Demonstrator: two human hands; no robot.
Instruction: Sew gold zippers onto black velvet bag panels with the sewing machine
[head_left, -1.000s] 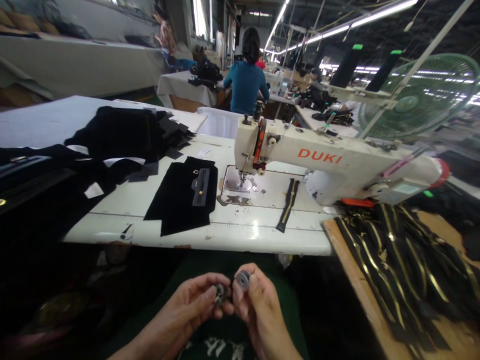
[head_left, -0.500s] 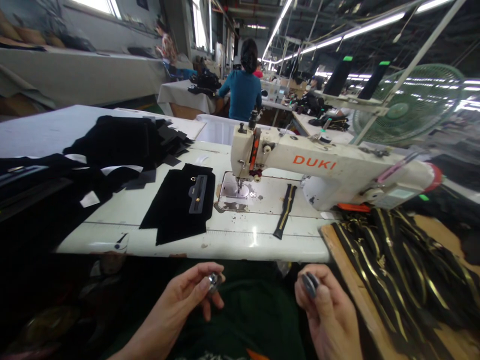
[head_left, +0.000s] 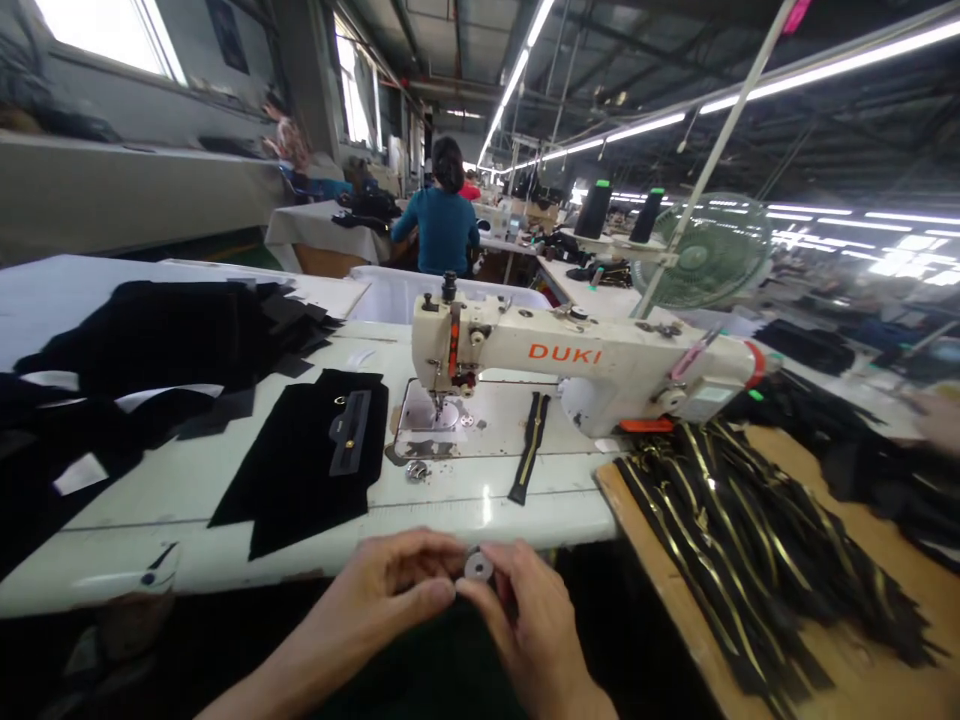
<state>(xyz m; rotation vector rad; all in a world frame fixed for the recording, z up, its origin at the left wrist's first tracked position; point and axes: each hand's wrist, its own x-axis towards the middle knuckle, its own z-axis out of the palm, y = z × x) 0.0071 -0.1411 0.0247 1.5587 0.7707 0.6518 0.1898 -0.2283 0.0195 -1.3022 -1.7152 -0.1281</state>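
My right hand (head_left: 529, 615) pinches a grey metal bobbin (head_left: 478, 568) by its edge, with its round face and centre hole showing. Close against its left side is my left hand (head_left: 401, 580), its fingers curled and its thumb bent toward them. Whatever lies between those left fingertips, perhaps thread, is too small to make out. Both hands are in front of the table's near edge. On the white sewing table (head_left: 450, 505) lies a shiny bobbin case (head_left: 417, 471), just in front of the needle plate. Behind it stands a DUKI sewing machine (head_left: 517, 345).
Left of the needle is a black fabric panel (head_left: 292, 470) with a zipped grey patch (head_left: 350, 432). One zipper strip (head_left: 531, 450) lies on the machine bed. Many zippers (head_left: 720, 520) cover a wooden board (head_left: 675, 610) at right. Dark fabric pieces (head_left: 172, 330) are piled left. A co-worker (head_left: 442, 225) sits ahead.
The bobbin case has left my left hand and now lies on the table. My hands have come together at the bobbin. The view has shifted right and tilted up.
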